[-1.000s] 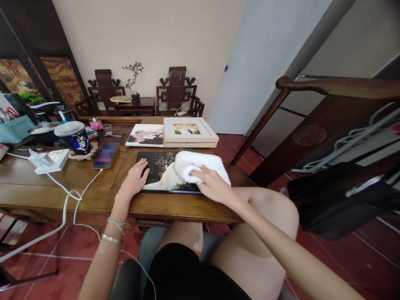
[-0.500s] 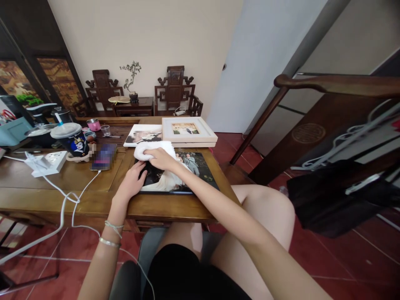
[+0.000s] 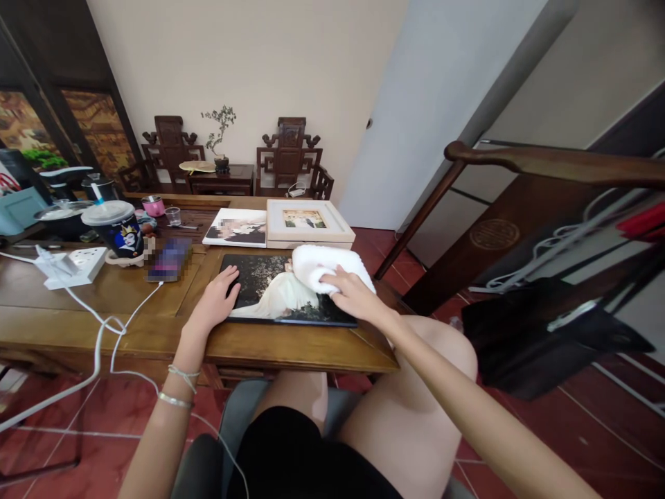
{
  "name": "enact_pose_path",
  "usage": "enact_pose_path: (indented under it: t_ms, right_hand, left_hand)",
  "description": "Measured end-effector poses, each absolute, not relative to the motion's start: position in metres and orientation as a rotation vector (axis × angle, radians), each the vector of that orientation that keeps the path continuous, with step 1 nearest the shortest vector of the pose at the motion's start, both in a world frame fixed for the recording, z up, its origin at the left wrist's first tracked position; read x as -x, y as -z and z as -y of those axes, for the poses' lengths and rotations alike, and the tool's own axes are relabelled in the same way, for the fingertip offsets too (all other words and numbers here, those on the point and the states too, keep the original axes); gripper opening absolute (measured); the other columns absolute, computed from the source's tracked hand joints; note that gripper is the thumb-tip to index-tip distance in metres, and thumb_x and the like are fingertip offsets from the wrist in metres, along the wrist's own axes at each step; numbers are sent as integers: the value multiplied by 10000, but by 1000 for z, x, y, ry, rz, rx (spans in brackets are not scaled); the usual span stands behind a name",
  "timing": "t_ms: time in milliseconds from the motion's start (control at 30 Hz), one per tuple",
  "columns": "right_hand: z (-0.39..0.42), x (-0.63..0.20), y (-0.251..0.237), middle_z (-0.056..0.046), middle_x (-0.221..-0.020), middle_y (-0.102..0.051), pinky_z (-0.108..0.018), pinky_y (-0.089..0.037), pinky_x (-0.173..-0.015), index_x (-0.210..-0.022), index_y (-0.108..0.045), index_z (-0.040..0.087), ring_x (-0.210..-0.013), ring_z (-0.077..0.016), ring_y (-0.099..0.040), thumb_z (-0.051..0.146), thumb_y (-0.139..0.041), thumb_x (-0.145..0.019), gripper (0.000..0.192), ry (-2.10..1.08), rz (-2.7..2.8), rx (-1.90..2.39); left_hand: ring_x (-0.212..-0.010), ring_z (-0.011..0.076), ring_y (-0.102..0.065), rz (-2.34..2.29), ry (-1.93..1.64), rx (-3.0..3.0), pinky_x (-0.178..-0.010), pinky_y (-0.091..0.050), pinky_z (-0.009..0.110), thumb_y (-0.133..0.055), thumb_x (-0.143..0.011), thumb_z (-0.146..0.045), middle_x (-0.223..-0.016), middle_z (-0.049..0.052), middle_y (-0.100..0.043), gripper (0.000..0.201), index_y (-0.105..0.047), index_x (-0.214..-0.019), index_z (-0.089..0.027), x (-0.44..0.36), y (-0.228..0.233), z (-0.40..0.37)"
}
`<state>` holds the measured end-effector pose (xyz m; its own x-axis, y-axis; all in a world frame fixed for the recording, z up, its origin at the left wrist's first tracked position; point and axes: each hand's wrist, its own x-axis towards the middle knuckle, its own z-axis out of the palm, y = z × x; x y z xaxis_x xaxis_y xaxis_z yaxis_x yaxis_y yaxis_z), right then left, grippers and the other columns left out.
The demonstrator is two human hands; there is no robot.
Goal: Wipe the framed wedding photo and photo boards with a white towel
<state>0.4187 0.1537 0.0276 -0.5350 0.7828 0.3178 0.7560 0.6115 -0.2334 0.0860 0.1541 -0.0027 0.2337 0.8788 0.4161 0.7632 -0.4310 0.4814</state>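
A dark wedding photo panel (image 3: 280, 294) lies flat on the wooden table (image 3: 291, 350) in front of me. My right hand (image 3: 353, 291) grips a folded white towel (image 3: 332, 263), pressing it on the panel's right part and covering much of that side. At the panel's left edge rests my left hand (image 3: 219, 298), fingers stretched out and flat, holding nothing. Just behind the panel are a white photo book (image 3: 236, 229) and a pale framed photo box (image 3: 312, 222), side by side.
To the left stand a lidded drink cup (image 3: 117, 229), a phone (image 3: 169, 260) on a charging cable and a white power strip (image 3: 77, 267). A pink cup (image 3: 153, 206) and a clear cup (image 3: 173, 216) are farther back. A wooden chair (image 3: 493, 208) is on the right.
My right hand has slid the towel from the panel's upper left across to its right side. My left hand stays at the left edge.
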Motion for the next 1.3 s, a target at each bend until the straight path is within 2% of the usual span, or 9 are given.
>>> enact_pose_path:
  t_ms: [100, 300, 433, 533, 667, 833, 967, 1167, 1300]
  right_hand:
    - [-102, -418, -30, -154, -1370, -587, -563, -306, -1128, -921, -688, 168, -1342, -299, -469, 19, -389, -655, 428, -118, 2517, 1148]
    - [-49, -427, -45, -77, -1431, -544, -514, -300, -1158, -849, -688, 213, -1372, -273, -439, 31, -399, -587, 430, -260, 2644, 1031]
    - [-92, -428, -42, -81, -1158, -707, -473, -438, -1025, -963, -712, 214, -1227, -301, -567, 60, -399, -640, 475, -213, 2567, 1142]
    - [-142, -425, -38, -62, -868, -726, -425, -457, -960, -945, -713, 193, -945, -275, -653, 77, -400, -670, 434, -195, 2498, 1187]
    - [-195, -423, -37, -52, -783, -693, -333, -468, -828, -896, -708, 170, -780, -235, -616, 122, -411, -685, 367, -219, 2422, 1195]
    - [-215, -421, -34, -77, -871, -722, -330, -472, -825, -956, -707, 148, -814, -243, -626, 140, -423, -714, 374, -225, 2301, 1280]
    - [-186, -419, -31, -49, -853, -730, -399, -432, -996, -941, -704, 177, -821, -237, -652, 78, -405, -703, 395, -160, 2375, 1248]
    - [-95, -431, -29, -81, -1385, -586, -504, -353, -1122, -849, -660, 206, -1215, -287, -587, 38, -399, -651, 369, -158, 2492, 1149]
    - [-51, -436, -35, -58, -1446, -527, -516, -394, -1092, -754, -638, 224, -1344, -311, -473, 48, -412, -593, 328, -191, 2562, 1144]
  left_hand:
    - [-1373, 284, -451, -1560, -979, -2316, -1170, -324, 482, -415, -925, -354, -1424, 172, -535, 477, -602, -1279, -94, -86, 3, -155]
    - [-1366, 285, -460, -1572, -953, -2341, -1164, -334, 484, -404, -925, -369, -1425, 169, -535, 493, -601, -1285, -96, -86, 4, -156]
    - [-1366, 294, -458, -1559, -960, -2338, -1166, -330, 481, -407, -922, -382, -1423, 190, -530, 509, -605, -1275, -73, -85, 3, -156]
    - [-1368, 293, -456, -1542, -980, -2319, -1166, -321, 495, -418, -920, -383, -1423, 174, -535, 488, -613, -1267, -101, -84, 3, -156]
    - [-1366, 277, -462, -1543, -970, -2320, -1166, -324, 490, -434, -917, -376, -1431, 145, -535, 465, -618, -1268, -133, -83, 3, -156]
    - [-1363, 270, -466, -1560, -951, -2332, -1163, -332, 488, -426, -920, -376, -1431, 134, -537, 471, -614, -1280, -137, -83, 2, -156]
    - [-1364, 283, -463, -1551, -958, -2330, -1162, -333, 489, -417, -921, -377, -1430, 165, -530, 486, -615, -1271, -104, -83, 2, -157]
    - [-1368, 292, -456, -1558, -971, -2314, -1172, -319, 478, -422, -921, -362, -1425, 181, -531, 485, -614, -1270, -86, -85, 4, -158]
    - [-1369, 285, -454, -1576, -956, -2324, -1172, -322, 473, -406, -925, -358, -1430, 170, -530, 486, -609, -1279, -92, -85, 5, -158]
